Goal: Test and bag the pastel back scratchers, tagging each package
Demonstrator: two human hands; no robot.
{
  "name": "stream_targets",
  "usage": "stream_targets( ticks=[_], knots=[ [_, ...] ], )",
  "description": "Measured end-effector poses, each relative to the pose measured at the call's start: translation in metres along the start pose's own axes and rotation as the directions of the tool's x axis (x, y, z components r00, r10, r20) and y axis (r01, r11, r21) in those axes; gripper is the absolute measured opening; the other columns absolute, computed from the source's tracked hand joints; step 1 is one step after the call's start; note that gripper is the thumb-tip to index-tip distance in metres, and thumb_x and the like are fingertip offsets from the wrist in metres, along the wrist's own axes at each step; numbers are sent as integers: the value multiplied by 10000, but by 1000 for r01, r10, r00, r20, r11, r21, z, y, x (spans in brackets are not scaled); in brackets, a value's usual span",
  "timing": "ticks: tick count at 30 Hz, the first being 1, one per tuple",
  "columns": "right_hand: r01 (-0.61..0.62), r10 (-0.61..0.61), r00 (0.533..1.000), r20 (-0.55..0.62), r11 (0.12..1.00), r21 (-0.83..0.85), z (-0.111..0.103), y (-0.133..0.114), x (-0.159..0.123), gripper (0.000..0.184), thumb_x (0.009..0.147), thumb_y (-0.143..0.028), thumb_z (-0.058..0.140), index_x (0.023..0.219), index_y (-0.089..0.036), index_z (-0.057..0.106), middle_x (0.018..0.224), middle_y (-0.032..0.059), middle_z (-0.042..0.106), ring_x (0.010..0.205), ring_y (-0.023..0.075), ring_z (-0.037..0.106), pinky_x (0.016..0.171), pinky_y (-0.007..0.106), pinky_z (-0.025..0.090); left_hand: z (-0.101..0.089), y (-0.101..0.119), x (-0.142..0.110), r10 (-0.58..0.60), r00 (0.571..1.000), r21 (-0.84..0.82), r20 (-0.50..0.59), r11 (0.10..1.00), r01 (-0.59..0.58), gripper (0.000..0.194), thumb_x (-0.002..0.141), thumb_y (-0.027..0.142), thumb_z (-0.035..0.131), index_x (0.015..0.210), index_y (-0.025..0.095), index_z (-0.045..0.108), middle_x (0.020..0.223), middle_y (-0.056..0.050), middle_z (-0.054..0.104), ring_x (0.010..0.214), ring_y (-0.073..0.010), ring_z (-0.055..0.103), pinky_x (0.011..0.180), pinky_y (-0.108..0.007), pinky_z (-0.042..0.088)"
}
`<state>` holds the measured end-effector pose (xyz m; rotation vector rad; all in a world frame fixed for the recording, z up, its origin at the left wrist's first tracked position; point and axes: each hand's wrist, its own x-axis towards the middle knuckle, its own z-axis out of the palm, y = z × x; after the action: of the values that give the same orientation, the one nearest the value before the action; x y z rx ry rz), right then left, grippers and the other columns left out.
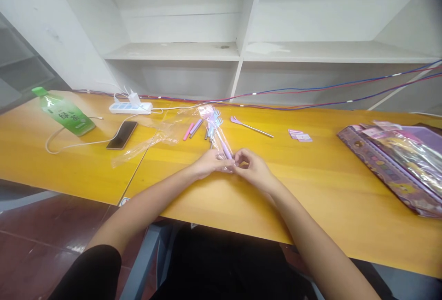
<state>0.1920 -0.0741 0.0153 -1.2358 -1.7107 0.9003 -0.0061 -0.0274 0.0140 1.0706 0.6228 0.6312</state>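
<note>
My left hand [209, 162] is closed round the near end of a clear plastic bag [218, 139]. Through the film shows a purple handle [226, 150], and a pink and white card lies at the bag's far end. My right hand [253, 168] pinches the bag's near edge with thumb and forefinger, touching the left fingers. Just beyond the bag are several light blue claw-shaped back scratcher heads [217, 118], partly covered by it. A purple back scratcher [253, 128] with a metal rod lies to the right. Pink and purple handle tubes [192, 129] are on the left.
A green bottle [67, 113], a phone [122, 135] and a white power strip [131, 108] are at the left. Loose clear wrappers [148, 145] lie nearer. Small cards [299, 136] and a stack of packaged goods [397, 161] sit right. Cables [276, 91] cross the back.
</note>
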Motion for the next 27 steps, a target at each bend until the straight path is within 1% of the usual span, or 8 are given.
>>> stream_targets(
  ticks=[3,6,10,13,17,23,25,27],
  knots=[
    [-43,44,999,32,999,-11,-2,2,0,283,789,-370,816,849,-237,574,850,4,668,758,175,649,719,338,557,-4,1,0,1,998,68,69,998,-6,563,610,397,1012,1017,91,771,951,-120,786,853,-197,746,886,-352,600],
    [-46,46,997,63,999,-2,-6,1,0,329,784,-421,846,859,-233,587,867,12,669,792,186,656,728,342,556,-7,2,2,-3,999,59,47,998,0,542,649,448,985,994,96,761,907,-107,782,816,-197,742,851,-359,606],
    [87,-82,992,91,995,-57,-13,-6,-1,298,845,-467,823,980,-247,674,1055,55,657,978,219,662,760,343,558,-7,6,2,11,1000,10,-11,1000,-11,532,715,512,934,993,101,743,938,-126,780,849,-222,750,844,-400,622],
    [194,-186,980,69,971,-138,-14,-10,-1,178,910,-415,769,956,-257,703,1039,54,632,946,211,636,763,352,538,-6,9,1,-19,1000,2,-24,1000,19,503,727,474,935,995,101,729,947,-131,772,844,-223,752,833,-420,637],
    [258,-250,966,67,950,-173,-11,-12,-1,97,959,-348,709,931,-257,726,1011,59,600,917,213,601,767,369,517,-4,6,0,-53,998,-29,-30,998,52,474,741,441,928,1004,109,716,939,-115,758,835,-229,757,798,-428,650],
    [203,-204,979,11,961,-188,-2,-8,-2,130,928,-366,733,890,-242,728,1080,74,556,995,223,595,826,372,540,-2,1,1,-41,999,-56,-8,998,40,462,738,436,928,979,93,734,962,-122,767,877,-223,751,878,-472,641],
    [170,-171,985,3,975,-141,0,-5,-2,158,919,-384,729,876,-234,704,1087,74,563,971,211,605,788,346,549,-4,0,0,-39,999,-53,37,998,41,464,745,428,931,999,89,744,1001,-136,777,926,-228,756,930,-478,628],
    [118,-120,993,-10,989,-86,1,-2,0,195,889,-399,746,881,-231,649,1046,63,593,894,190,614,738,323,547,-5,0,0,-43,992,-44,119,998,49,497,712,384,963,1051,88,750,1030,-143,784,975,-237,763,974,-469,615]
  ],
)
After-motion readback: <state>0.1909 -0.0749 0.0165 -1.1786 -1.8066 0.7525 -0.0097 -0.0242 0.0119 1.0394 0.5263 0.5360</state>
